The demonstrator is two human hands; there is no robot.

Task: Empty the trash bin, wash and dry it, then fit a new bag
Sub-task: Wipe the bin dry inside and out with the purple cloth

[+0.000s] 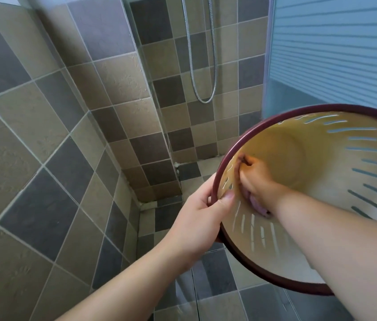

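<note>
Two bare hands work one trash bin (317,172), tipped with its mouth toward the camera at right. Left hand (196,218) pinches the dark red rim (224,163), thumb inside. Right hand (255,179), reaching inside, presses a purple cloth (255,203) against the slotted cream wall, fingers curled round it. Farther: tiled wall (43,135), shower hose (202,66).

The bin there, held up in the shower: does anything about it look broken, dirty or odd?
Nothing looks broken. The bin is tipped on its side in mid-air, mouth toward the camera, which fits cleaning. The left hand grips its dark red rim, and the right hand presses a purple cloth against the inner wall. The slots look intact.
</note>
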